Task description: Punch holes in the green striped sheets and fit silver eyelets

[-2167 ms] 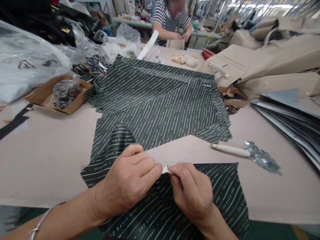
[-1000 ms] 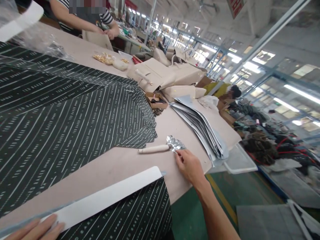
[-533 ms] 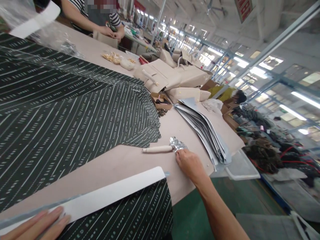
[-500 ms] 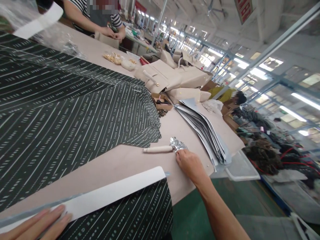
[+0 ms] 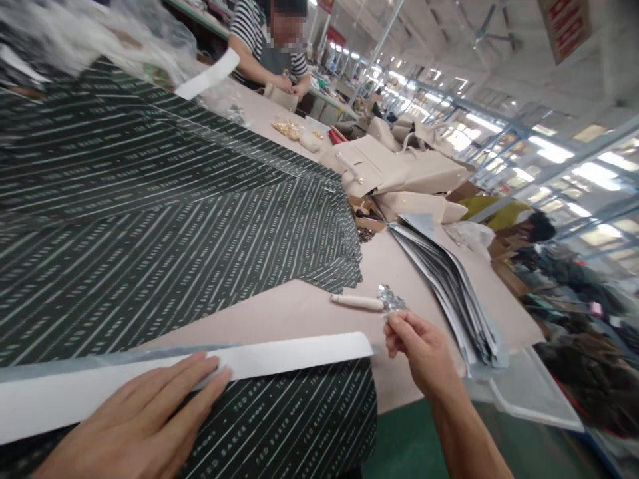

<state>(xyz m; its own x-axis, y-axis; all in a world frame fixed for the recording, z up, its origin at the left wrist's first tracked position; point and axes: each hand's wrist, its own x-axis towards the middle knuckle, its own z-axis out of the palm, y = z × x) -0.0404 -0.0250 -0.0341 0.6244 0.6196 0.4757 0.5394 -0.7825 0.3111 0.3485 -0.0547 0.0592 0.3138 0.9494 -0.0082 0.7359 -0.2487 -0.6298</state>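
My left hand (image 5: 150, 412) lies flat, fingers stretched out, on a long white strip (image 5: 304, 352). The strip rests on dark fabric printed with pale lines and lettering (image 5: 299, 419), with a greyish band along its far edge. Thumb and fingers of my right hand (image 5: 414, 342) are pinched together just above the table; what they hold, if anything, is too small to make out. Just beyond them sits a small heap of shiny silver pieces (image 5: 392, 298). Beside the heap lies a tool with a pale handle (image 5: 358, 303).
More printed dark fabric (image 5: 224, 246) spreads over the table's left side. A stack of grey-edged sheets (image 5: 449, 293) stands to the right. Beige bags (image 5: 384, 163) and a small box of tools (image 5: 367, 214) lie behind. Across the table a person in striped sleeves (image 5: 244, 30) handles a beige piece.
My right hand has lifted off the silver heap and drawn back a little towards me, fingers pinched. My left hand shows more fully on the white strip. The view has swung left.
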